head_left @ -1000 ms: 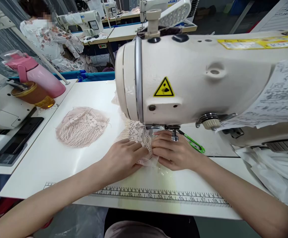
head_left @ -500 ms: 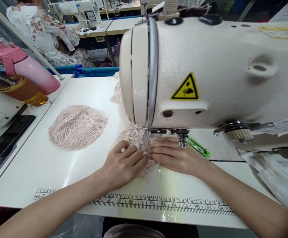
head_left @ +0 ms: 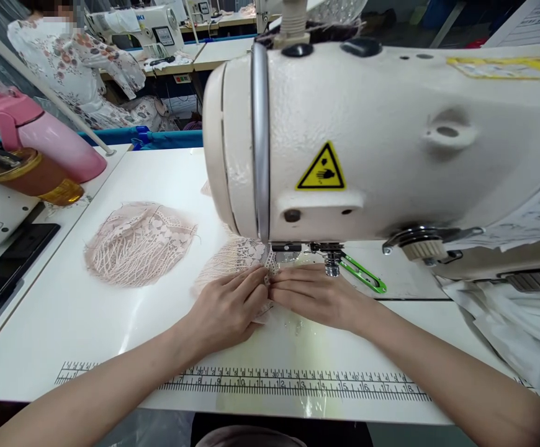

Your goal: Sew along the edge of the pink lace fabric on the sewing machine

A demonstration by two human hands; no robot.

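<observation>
A piece of pale pink lace fabric (head_left: 226,261) lies under the needle end of the white sewing machine (head_left: 354,130). My left hand (head_left: 228,304) has its fingers bent and closed on the lace's near edge. Against it, my right hand (head_left: 314,292) keeps its fingers pressed together, tips meeting the left fingertips on the same edge. Both thumbs are mostly hidden. The presser foot area sits just beyond the fingertips, partly covered by the machine head. Right of the right hand lie green thread snips (head_left: 363,273).
A second lace piece (head_left: 142,245), cup-shaped, rests on the white table (head_left: 130,335) at left. A printed ruler (head_left: 279,382) runs along the front edge. A pink bottle (head_left: 60,139), an amber cup (head_left: 32,177) and a phone (head_left: 16,261) stand farther left. Another person (head_left: 79,68) sits behind.
My left fingers have moved up the lace and straightened somewhat, closing in on the right fingertips. The lace has shifted beneath the hands. The whole view has moved slightly, sending the machine leftward.
</observation>
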